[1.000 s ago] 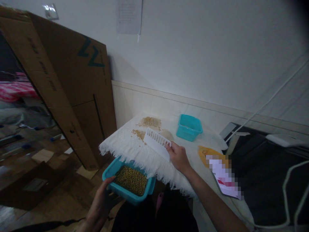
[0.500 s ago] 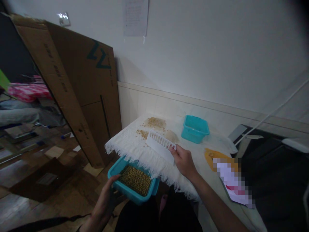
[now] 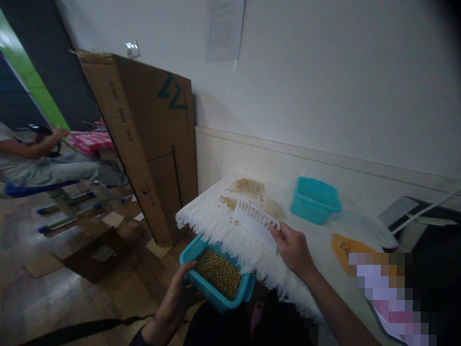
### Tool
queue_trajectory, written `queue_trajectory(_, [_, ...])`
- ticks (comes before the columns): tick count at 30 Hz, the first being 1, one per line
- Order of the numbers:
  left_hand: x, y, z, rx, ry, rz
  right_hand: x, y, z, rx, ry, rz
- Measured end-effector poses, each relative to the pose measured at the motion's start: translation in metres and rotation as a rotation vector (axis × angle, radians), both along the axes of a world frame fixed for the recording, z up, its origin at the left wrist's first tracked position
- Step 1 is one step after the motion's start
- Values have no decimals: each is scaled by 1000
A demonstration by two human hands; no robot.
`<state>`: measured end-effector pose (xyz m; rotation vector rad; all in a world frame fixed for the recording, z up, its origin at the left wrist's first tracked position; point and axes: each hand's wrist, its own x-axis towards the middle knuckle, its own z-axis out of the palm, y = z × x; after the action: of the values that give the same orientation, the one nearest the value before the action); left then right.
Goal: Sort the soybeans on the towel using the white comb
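Note:
My left hand (image 3: 177, 288) is closed on the near left rim of a turquoise plastic tub (image 3: 216, 302), thumb over the edge. Soybeans (image 3: 220, 275) cover the tub's floor, and it is held low in front of the table's fringed edge. My right hand (image 3: 293, 247) grips one end of a flat white plastic piece with a row of slots (image 3: 254, 223), which rests over or just above the white cloth (image 3: 207, 214). Beyond its far end lie loose soybeans (image 3: 227, 203), with a larger pile (image 3: 248, 186) behind them.
A second turquoise tub (image 3: 315, 202) stands at the back right of the table. Nearer are a yellow packet (image 3: 340, 245) and a blurred-out item. A tall cardboard box (image 3: 158, 129) stands left of the table. Farther left sits another person (image 3: 39, 154).
The view has turned left, so everything sits farther right in the picture and a seated person now shows. Both hands keep their holds, with the tub and slotted piece in nearly the same places.

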<state>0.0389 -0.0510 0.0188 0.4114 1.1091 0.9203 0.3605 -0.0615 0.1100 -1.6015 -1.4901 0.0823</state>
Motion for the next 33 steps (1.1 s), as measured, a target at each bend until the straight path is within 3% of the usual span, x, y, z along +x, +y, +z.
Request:
queue_trajectory(5, [-4,-1,-9,21,-37,-39,5,7,-8,7,-7,35])
queue_trajectory(12, [-3,-6,-2,42,-32,-63,7,9,-31,-5,8,-13])
queue_trajectory(17, [-3,-6,-6,31,-33,-84,7,8,-40,24,-7,-38])
queue_trajectory(21, [-4,-7,-9,40,-42,-47,11,9,-41,61,17,-66])
queue_trajectory(29, [-2,-1,3,-1,-6,-49,6,6,-33,44,35,-69])
queue_trajectory(33, [-3,4,0,-25,-7,-17,6,1,-31,60,31,-84])
